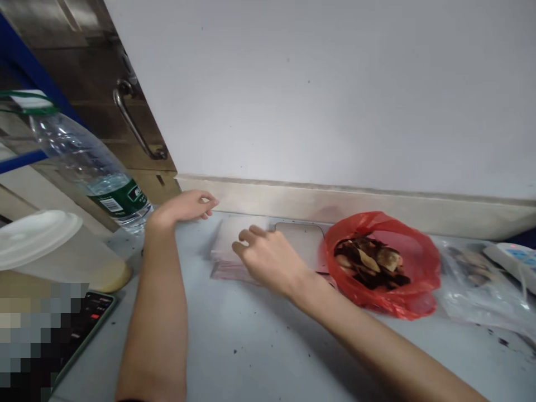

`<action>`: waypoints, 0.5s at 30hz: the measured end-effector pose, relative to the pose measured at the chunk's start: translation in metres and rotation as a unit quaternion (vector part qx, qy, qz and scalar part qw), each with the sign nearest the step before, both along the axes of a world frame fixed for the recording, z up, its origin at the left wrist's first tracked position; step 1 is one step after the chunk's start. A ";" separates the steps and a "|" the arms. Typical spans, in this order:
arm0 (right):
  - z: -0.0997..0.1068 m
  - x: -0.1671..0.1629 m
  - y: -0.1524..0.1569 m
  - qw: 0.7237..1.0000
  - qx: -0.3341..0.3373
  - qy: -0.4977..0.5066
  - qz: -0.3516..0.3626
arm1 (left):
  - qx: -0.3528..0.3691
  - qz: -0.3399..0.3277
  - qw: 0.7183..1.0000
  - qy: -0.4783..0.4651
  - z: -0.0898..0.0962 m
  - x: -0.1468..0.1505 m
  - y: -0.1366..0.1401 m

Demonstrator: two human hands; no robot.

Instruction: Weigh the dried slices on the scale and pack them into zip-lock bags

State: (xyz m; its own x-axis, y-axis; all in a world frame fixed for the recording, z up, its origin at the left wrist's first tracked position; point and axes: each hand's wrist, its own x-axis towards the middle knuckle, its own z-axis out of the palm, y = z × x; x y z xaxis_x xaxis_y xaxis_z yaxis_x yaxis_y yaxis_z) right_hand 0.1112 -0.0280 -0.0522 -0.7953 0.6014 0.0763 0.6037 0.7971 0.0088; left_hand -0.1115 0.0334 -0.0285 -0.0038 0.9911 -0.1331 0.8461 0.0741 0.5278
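My left hand (191, 206) is held near the wall, above the back of the grey-white tabletop. Its fingers are bent in with the tips pinched near one another; anything thin between them is too small to make out. My right hand (268, 257) hovers over the stack of clear plastic bags (226, 268), with fingers loosely bent and apart. It partly covers the stack. Just right of the bags lies a flat metal plate, like a small scale (304, 240). Beside it, an open red plastic bag (422, 268) holds dried brown slices (372, 262).
On the left stand a large water bottle (96, 162) and a lidded translucent tub (62, 257), near a phone (94, 312). A clear bag (473, 279) and a white keypad device (515, 262) lie at the right. A wall (335, 100) closes off the back.
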 end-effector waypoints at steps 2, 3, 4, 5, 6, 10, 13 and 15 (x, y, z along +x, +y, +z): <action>-0.010 -0.004 -0.003 0.998 -0.044 -0.047 0.010 | 0.005 -0.025 0.999 0.026 0.003 0.010 0.001; -0.015 -0.004 -0.004 0.996 -0.061 -0.059 0.007 | -0.001 -0.047 0.998 0.042 0.004 0.017 0.003; -0.019 -0.003 -0.004 0.995 -0.074 -0.067 0.000 | -0.012 -0.076 0.995 0.056 0.004 0.026 0.004; -0.022 -0.001 -0.005 0.994 -0.083 -0.071 -0.007 | -0.026 -0.099 0.993 0.060 0.002 0.035 0.006; -0.024 0.000 -0.005 0.993 -0.089 -0.073 -0.014 | -0.041 -0.120 0.990 0.067 0.000 0.045 0.008; -0.026 0.005 -0.009 0.993 -0.094 -0.065 -0.029 | -0.105 -0.157 0.973 0.129 -0.016 0.081 0.014; -0.025 0.011 -0.013 0.994 -0.104 -0.038 -0.021 | -0.127 -0.154 0.963 0.183 -0.022 0.099 0.013; -0.020 0.021 -0.015 0.991 -0.129 0.014 -0.002 | -0.137 -0.146 0.956 0.213 -0.023 0.106 0.011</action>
